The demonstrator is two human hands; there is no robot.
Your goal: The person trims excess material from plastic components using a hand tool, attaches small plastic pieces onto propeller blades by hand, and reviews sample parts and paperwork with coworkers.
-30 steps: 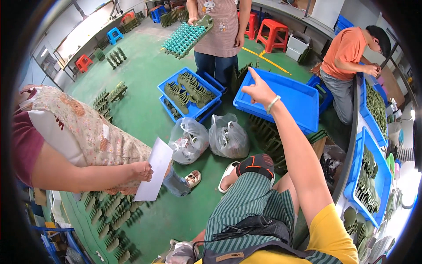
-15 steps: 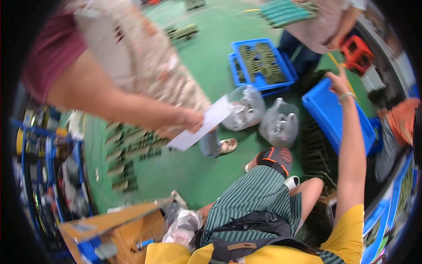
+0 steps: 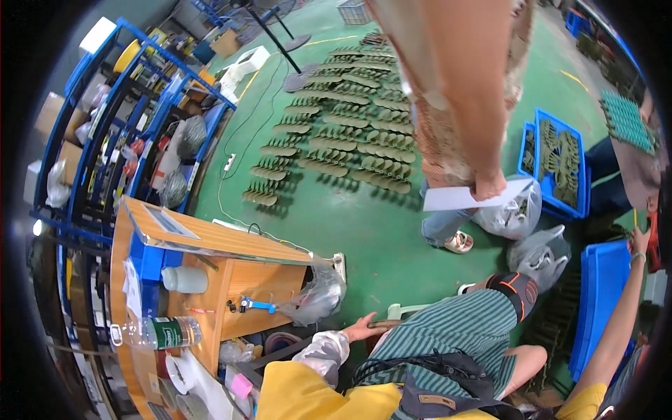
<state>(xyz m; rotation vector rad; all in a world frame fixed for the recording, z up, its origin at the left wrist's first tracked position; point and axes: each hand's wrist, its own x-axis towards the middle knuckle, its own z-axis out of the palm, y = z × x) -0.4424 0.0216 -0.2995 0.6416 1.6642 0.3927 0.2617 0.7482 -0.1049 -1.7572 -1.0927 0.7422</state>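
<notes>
My left hand [image 3: 360, 327], with a pale sleeve cover at the wrist, is low beside my left thigh. Its thumb and fingers close on a thin brownish piece [image 3: 383, 325], whose kind is unclear. My right arm reaches far to the right. At its end my right hand [image 3: 640, 242] has a finger stretched out, just beyond the upper corner of a tilted blue plastic tray [image 3: 602, 294]; nothing shows in it. Before me another person's hand [image 3: 490, 187] holds a white sheet [image 3: 448, 199].
Rows of green leaf-like pieces [image 3: 329, 154] cover the floor ahead. A wooden desk [image 3: 231, 241] with a plastic bottle [image 3: 157, 333] stands left, before blue shelving [image 3: 91, 140]. Clear plastic bags [image 3: 539, 255] and stacked blue trays [image 3: 560, 115] lie right; another person holds a green mat [image 3: 625, 122].
My view has swung left, bringing the desk, shelving and rows of pieces into sight. My left hand now shows beside my thigh. My right arm stays stretched out near the blue tray.
</notes>
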